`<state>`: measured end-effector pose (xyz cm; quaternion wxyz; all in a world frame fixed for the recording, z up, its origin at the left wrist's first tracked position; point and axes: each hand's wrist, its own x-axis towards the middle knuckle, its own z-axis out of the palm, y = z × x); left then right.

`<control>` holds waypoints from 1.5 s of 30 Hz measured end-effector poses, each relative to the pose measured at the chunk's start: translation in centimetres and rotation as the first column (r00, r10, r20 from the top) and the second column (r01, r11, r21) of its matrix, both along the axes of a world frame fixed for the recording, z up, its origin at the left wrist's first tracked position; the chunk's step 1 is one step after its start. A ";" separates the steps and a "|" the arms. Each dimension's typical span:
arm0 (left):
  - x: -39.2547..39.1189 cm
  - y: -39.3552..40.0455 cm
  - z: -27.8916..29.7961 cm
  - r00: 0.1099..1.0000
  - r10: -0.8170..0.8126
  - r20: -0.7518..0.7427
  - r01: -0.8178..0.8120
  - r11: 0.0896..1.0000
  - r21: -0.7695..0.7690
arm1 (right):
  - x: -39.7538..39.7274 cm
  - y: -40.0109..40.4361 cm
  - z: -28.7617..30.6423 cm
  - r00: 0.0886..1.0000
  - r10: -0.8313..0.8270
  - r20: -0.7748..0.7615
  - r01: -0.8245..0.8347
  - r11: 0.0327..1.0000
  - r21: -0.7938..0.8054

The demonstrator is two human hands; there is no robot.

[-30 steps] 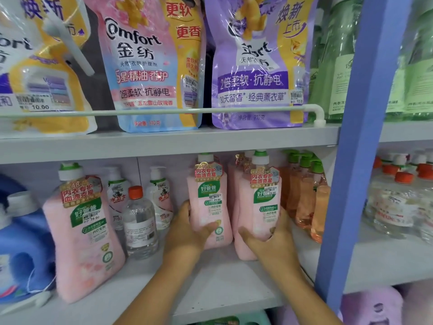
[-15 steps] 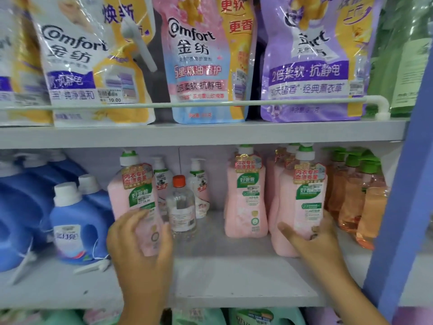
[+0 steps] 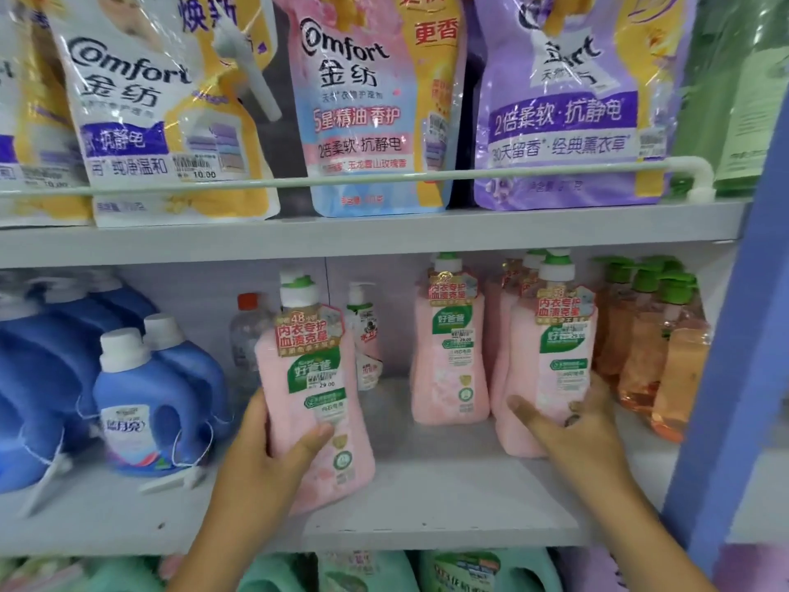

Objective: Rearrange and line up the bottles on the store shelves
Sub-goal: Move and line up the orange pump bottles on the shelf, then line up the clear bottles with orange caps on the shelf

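Observation:
On the middle shelf [image 3: 448,493] stand pink detergent bottles with green-and-white caps. My left hand [image 3: 273,455] grips one pink bottle [image 3: 311,378] near the shelf's front, left of centre, thumb across its label. My right hand [image 3: 572,425] holds the lower part of the front right pink bottle [image 3: 550,356], fingers curled round its side. Another pink bottle [image 3: 450,348] stands between them, further back, untouched. More pink bottles are partly hidden behind the right one.
Blue detergent jugs [image 3: 141,399] crowd the left. A clear bottle with an orange cap [image 3: 247,326] and a small pump bottle [image 3: 363,331] stand behind. Orange pump bottles [image 3: 653,348] fill the right by a blue upright post [image 3: 734,335]. Refill pouches [image 3: 367,100] sit behind a rail above.
My left hand left the middle pink bottle, reached left, took the leftmost pink bottle and brought it right, in front of the clear bottle. My right hand stayed on the right bottle.

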<state>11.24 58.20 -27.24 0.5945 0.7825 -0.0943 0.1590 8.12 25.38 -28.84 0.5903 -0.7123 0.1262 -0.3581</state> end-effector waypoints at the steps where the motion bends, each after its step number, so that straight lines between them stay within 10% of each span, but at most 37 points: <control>1: -0.2 -1.3 -0.1 0.998 -0.062 -0.020 0.062 0.998 0.001 | -0.1 0.0 0.0 1.000 0.004 -0.003 -0.004 1.000 0.000; 14: 1.4 -14.1 0.0 0.934 -0.355 -0.041 0.350 0.932 -0.098 | 0.3 -0.7 -1.2 1.000 -0.017 -0.015 0.017 1.000 -0.017; 41: 2.4 -13.7 -2.5 0.959 -0.274 -0.072 0.271 0.961 -0.049 | -0.1 -0.4 -0.8 0.997 -0.074 0.010 0.075 0.987 -0.145; 45: 1.8 -10.2 -1.4 0.990 0.038 0.133 -0.025 0.995 -0.096 | -1.4 0.3 -0.3 0.992 -0.127 0.013 0.127 0.983 -0.135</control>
